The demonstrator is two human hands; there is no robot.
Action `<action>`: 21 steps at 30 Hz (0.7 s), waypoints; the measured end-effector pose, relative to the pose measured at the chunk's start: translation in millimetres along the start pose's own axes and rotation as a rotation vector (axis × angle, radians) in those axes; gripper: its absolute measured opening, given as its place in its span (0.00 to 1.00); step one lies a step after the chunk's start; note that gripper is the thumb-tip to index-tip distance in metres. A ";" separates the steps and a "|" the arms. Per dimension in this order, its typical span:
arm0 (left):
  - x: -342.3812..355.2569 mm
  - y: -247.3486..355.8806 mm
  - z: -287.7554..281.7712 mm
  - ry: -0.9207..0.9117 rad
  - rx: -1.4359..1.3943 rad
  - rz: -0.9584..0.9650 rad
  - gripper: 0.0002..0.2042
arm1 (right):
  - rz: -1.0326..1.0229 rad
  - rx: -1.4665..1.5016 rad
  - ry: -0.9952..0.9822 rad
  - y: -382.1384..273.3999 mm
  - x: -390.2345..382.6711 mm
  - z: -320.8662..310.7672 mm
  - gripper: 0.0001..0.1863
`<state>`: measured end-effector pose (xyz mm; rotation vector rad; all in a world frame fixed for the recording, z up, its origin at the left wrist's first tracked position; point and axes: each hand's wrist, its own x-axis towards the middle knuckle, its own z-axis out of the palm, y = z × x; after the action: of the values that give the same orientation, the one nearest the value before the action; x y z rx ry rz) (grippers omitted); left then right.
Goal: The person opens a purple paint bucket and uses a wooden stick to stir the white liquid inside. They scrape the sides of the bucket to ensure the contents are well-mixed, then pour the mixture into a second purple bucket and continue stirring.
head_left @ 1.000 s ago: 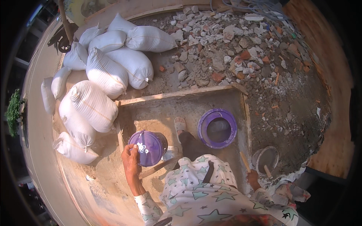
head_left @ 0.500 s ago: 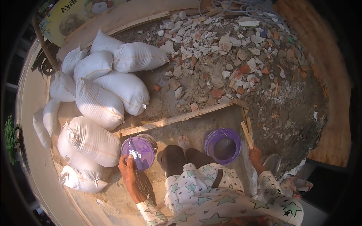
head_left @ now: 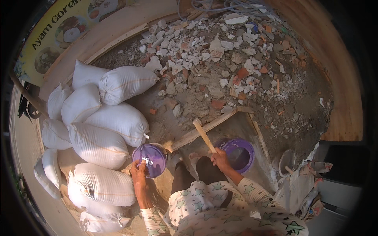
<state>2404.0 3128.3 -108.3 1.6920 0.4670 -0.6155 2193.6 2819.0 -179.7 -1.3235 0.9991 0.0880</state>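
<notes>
My left hand [head_left: 138, 169] is closed at the lid of a purple bucket [head_left: 156, 160], apparently gripping its handle. A cluster of small white pieces [head_left: 146, 161] lies by my fingertips; their kind is unclear. My right hand [head_left: 220, 157] grips a pale wooden stick [head_left: 204, 134], angled up toward the left. Just right of that hand stands an open purple bucket [head_left: 248, 150] with a dark interior. My legs and feet are between the two buckets, inside a low wooden frame [head_left: 185, 139].
Stuffed white sacks [head_left: 94, 149] are piled at the left. Broken rubble [head_left: 220, 70] covers the ground beyond the frame. Coiled hose [head_left: 224, 6] is at the top, a yellow signboard [head_left: 65, 35] top left, a plywood edge [head_left: 342, 98] right, and a round container [head_left: 286, 161] lower right.
My right hand has raised the wooden stick and swung it leftward from the frame's right side to beside the open bucket. My view has shifted, bringing the signboard into sight.
</notes>
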 end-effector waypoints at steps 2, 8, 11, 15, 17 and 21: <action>11.3 21.5 4.6 -0.020 0.007 0.016 0.17 | -0.067 -0.017 -0.021 -12.9 13.2 27.3 0.14; 64.6 43.4 43.5 -0.107 0.033 0.005 0.18 | -0.093 -0.127 0.068 17.0 44.2 50.7 0.15; 90.4 46.0 68.4 -0.139 0.150 -0.036 0.14 | -0.133 -0.269 0.143 37.2 51.3 43.9 0.15; 135.6 22.3 94.0 -0.154 0.045 -0.074 0.12 | -0.077 -0.259 0.175 56.2 69.6 33.5 0.14; 152.3 19.5 117.2 -0.161 0.044 -0.079 0.13 | -0.072 -0.232 0.198 81.6 76.9 17.3 0.13; 203.1 -15.1 132.3 -0.184 0.061 -0.123 0.14 | 0.137 0.097 0.157 80.2 78.6 15.8 0.13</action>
<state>2533.5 2997.1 -266.5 1.6537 0.4264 -0.8750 2203.6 2819.6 -292.6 -1.1863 1.2124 0.0393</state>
